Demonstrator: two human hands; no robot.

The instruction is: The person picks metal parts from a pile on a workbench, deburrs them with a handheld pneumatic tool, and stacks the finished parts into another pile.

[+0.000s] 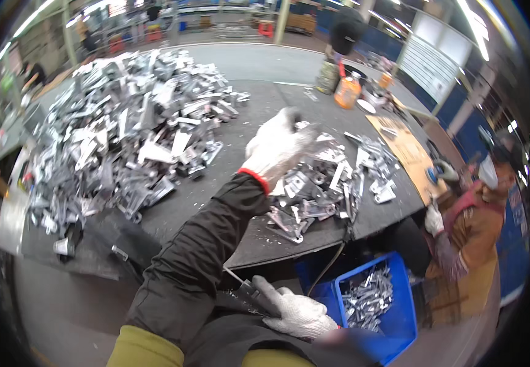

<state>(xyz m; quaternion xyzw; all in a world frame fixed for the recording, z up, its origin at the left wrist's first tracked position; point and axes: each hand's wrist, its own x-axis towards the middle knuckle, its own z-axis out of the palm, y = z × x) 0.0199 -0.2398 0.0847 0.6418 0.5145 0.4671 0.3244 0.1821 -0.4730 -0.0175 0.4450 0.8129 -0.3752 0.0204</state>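
Observation:
My left hand (277,147), in a white knit glove with a red cuff, reaches out over a small pile of silvery metal parts (329,183) on the dark table (240,183). The hand is motion-blurred with its fingers curled, and I cannot make out whether it grips a part. My right hand (295,313), also gloved, rests low near my lap. It is closed around a black hand tool (250,292) whose thin metal tip points up-left. A black cable (332,257) runs from there up to the table edge.
A large heap of metal parts (130,128) covers the table's left half. A blue bin (393,318) holding several metal parts stands on the floor at right. A co-worker in a brown jacket (473,238) stands beside the table's right end. An orange bottle (347,92) and cardboard (406,147) lie further back.

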